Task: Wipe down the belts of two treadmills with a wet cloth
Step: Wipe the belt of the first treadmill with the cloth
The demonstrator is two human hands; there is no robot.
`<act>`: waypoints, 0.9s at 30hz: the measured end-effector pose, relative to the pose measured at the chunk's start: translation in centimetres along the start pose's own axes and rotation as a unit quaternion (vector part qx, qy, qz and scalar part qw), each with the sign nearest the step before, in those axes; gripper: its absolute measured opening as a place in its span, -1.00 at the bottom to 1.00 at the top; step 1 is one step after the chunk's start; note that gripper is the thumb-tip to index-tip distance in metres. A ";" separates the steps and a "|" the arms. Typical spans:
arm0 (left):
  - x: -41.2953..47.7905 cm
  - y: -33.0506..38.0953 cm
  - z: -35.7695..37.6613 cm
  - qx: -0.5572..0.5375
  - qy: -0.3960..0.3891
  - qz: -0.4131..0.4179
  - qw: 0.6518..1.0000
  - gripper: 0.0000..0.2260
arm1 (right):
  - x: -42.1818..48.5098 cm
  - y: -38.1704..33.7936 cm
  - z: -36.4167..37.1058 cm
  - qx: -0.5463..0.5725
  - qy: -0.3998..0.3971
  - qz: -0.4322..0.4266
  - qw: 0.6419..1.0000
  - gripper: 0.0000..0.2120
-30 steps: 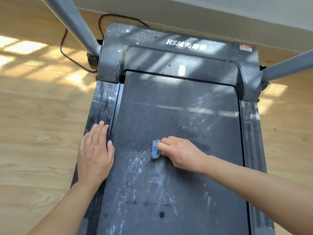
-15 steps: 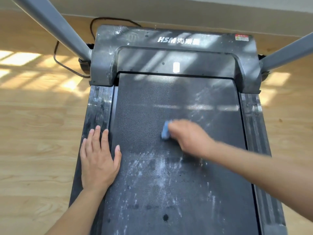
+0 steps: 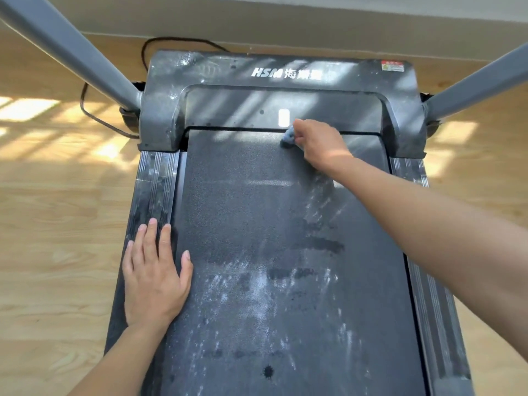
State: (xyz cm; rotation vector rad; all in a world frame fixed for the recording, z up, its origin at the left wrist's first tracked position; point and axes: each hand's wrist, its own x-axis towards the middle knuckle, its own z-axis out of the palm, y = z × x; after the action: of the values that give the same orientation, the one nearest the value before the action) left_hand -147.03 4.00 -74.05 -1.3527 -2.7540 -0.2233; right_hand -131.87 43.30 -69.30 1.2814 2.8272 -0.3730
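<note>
A: What is the room like?
B: There is a light wooden floor [image 3: 57, 210] with sunny patches on it. A pale wall [image 3: 285, 12] runs along the far end.
A: What can't you see well?
B: The small blue cloth [image 3: 288, 135] is mostly hidden under the right hand [image 3: 320, 144]. Only a little bit peeks out. The two grey slanted posts [image 3: 71, 50] are cut off at the top. The near end of the black treadmill belt [image 3: 243, 224] is cut off too. The thin black cord [image 3: 94, 115] goes behind the dusty grey front cover [image 3: 217, 75]. The red sticker [image 3: 393, 65] on it is too small to read.
A: What are the hands doing?
B: The right hand's fingers are curled round the cloth. It is at the far end of the belt, right where the belt meets the cover. The left hand [image 3: 155, 275] lies flat with straight fingers on the shiny left side rail [image 3: 154, 181]. Its thumb is on the belt's edge.
A: Is there room to move?
B: Yes. A wide stretch of belt lies between the hands, and floor shows on both sides.
A: Is the belt clean?
B: No. White dusty smears [image 3: 257, 281] cover the near half, with some dark wet marks [image 3: 320, 244].
</note>
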 end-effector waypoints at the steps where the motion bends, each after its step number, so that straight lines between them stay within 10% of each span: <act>1: 0.0 0.0 0.0 0.002 -0.004 0.000 1.000 -0.40 | -1.5 0.2 0.3 0.015 -0.002 -0.008 1.000 -0.92; 10: -0.2 0.0 0.4 -0.005 0.019 0.005 1.000 -0.41 | -23.7 0.0 3.3 0.044 -0.137 -0.278 0.950 -0.81; 19: -0.5 0.1 0.4 -0.010 0.017 0.000 1.000 -0.40 | -1.6 2.5 -0.3 0.023 -0.034 0.013 0.999 -0.83; 27: -0.4 -0.1 0.6 -0.017 0.014 0.005 1.000 -0.40 | -22.2 -1.0 3.4 0.102 -0.147 -0.199 0.964 -0.73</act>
State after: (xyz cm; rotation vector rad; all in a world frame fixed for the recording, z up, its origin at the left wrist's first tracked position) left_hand -146.86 3.69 -74.69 -1.3590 -2.7326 -0.2886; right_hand -118.19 25.46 -69.95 0.5952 2.8197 -0.8080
